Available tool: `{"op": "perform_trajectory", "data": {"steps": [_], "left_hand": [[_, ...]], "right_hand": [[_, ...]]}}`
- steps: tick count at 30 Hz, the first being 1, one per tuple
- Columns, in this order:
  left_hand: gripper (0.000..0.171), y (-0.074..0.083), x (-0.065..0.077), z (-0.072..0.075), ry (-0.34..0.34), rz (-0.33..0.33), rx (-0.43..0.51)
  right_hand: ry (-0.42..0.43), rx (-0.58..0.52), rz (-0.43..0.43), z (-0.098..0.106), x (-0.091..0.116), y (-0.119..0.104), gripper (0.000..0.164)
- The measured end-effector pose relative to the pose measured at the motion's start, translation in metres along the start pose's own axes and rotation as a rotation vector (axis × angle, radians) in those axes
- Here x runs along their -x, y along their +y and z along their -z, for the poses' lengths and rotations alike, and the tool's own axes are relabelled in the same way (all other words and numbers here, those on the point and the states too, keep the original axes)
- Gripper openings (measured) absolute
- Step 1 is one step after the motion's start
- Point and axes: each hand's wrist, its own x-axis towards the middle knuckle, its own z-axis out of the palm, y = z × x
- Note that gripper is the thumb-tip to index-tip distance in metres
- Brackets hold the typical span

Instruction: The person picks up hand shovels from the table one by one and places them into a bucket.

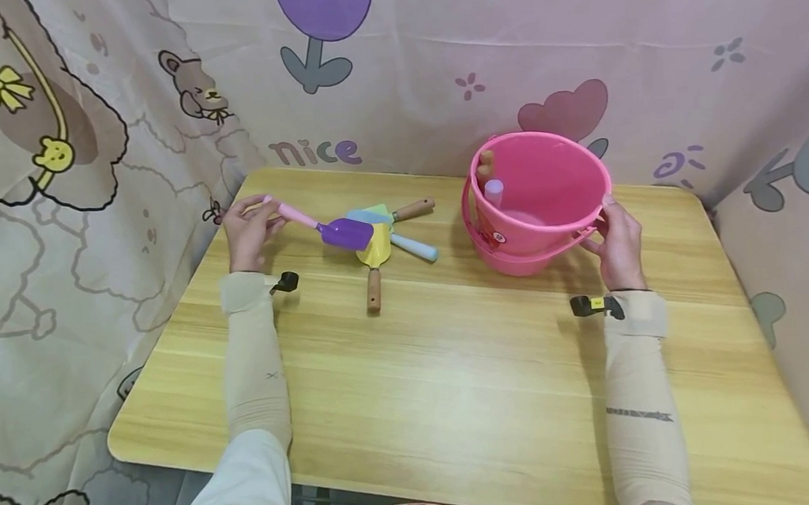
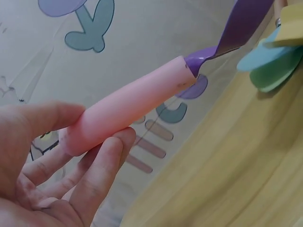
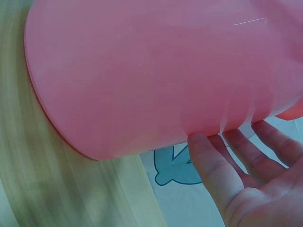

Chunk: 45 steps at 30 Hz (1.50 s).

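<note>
My left hand (image 1: 249, 231) pinches the pink handle of a toy shovel (image 1: 347, 234) near its end, thumb on one side and fingers on the other. Its purple blade points right and overlaps a yellow toy shovel (image 1: 378, 247) in the head view. In the left wrist view the pink handle (image 2: 128, 104) is tilted upward. My right hand (image 1: 620, 245) rests its fingertips against the outer wall of a pink bucket (image 1: 517, 237), close to the rim. The right wrist view has the fairly straight fingers (image 3: 213, 165) touching the bucket wall (image 3: 142, 80).
Beside the yellow shovel lie a blue-handled tool (image 1: 414, 248) and a green one with a wooden handle (image 1: 415, 209). Inside the bucket stand a light purple handle (image 1: 494, 191) and a wooden one (image 1: 486, 165). A printed curtain (image 1: 423, 124) hangs behind the wooden table (image 1: 450, 376).
</note>
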Motion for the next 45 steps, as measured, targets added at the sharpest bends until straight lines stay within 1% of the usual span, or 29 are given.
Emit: {"op": "perform_trajectory", "data": {"steps": [6, 11, 13, 19, 22, 25, 31, 37, 42, 45], "left_hand": [[0.029, 0.000, -0.002, -0.020, -0.037, -0.015, -0.005], [0.037, 0.002, -0.001, -0.037, -0.061, -0.011, -0.009], [0.037, 0.002, -0.001, -0.044, -0.067, -0.010, -0.003], [0.025, 0.000, -0.006, -0.060, -0.090, -0.037, 0.017], [0.024, -0.001, -0.010, -0.069, -0.096, -0.049, 0.028], [0.024, 0.000, -0.011, -0.077, -0.092, -0.056, 0.040], [0.024, 0.006, -0.006, -0.091, -0.094, -0.080, 0.037], [0.026, 0.015, -0.002, -0.108, -0.111, -0.078, 0.035], [0.030, 0.024, 0.002, -0.121, -0.134, -0.097, -0.003], [0.032, 0.031, 0.004, -0.128, -0.142, -0.097, -0.011]], "right_hand": [[-0.009, 0.039, 0.006, 0.002, -0.001, 0.001, 0.049], [-0.011, 0.043, 0.004, 0.002, -0.002, 0.001, 0.053], [-0.007, 0.046, 0.002, 0.002, -0.003, 0.000, 0.054], [-0.006, 0.034, 0.008, 0.002, -0.003, -0.001, 0.054], [-0.002, 0.016, 0.014, 0.002, -0.003, -0.002, 0.054], [0.001, 0.021, 0.013, 0.002, -0.003, -0.002, 0.053], [0.004, 0.042, 0.006, 0.001, -0.004, 0.000, 0.053], [-0.006, 0.049, 0.006, 0.004, -0.005, 0.001, 0.053], [-0.006, 0.056, 0.006, 0.005, -0.006, 0.002, 0.054], [-0.010, 0.060, 0.006, 0.005, -0.007, 0.001, 0.054]]}}
